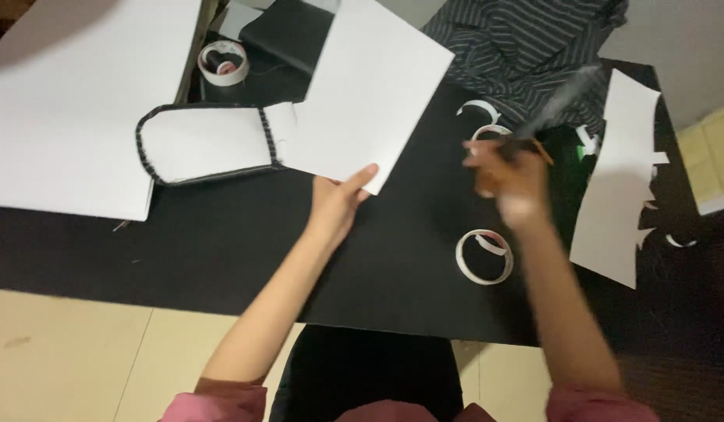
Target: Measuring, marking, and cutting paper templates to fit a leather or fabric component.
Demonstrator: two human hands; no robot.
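A black mat (221, 250) is seen spread over a pale tiled floor (73, 352), with a lighter wall or floor strip at the upper right. A large white sheet (65, 101) is laid at the upper left, partly over the mat. Beside it a rounded white cutout (209, 142) edged in black is lying, touching a second white sheet (370, 86) that is angled across the mat's upper middle. A tape roll (223, 62) is placed above the cutout, near a dark folded item. Striped dark cloth (526, 47) is bunched at the upper right. A second tape ring (484, 256) is lying flat on the mat below the right hand, and a third ring (491, 133) is partly hidden behind that hand. A cut white strip (620, 187) with ragged scraps is laid at the right. The left hand (337, 205) is pressed on the mat, fingers loosely spread, thumb and fingertip pinching the lower corner of the angled sheet. The right hand (509, 176) is blurred by motion; it is closed around a thin dark tool (534, 144), whose kind cannot be told, held above the mat between the two rings. Pink sleeves are visible at the bottom edge.
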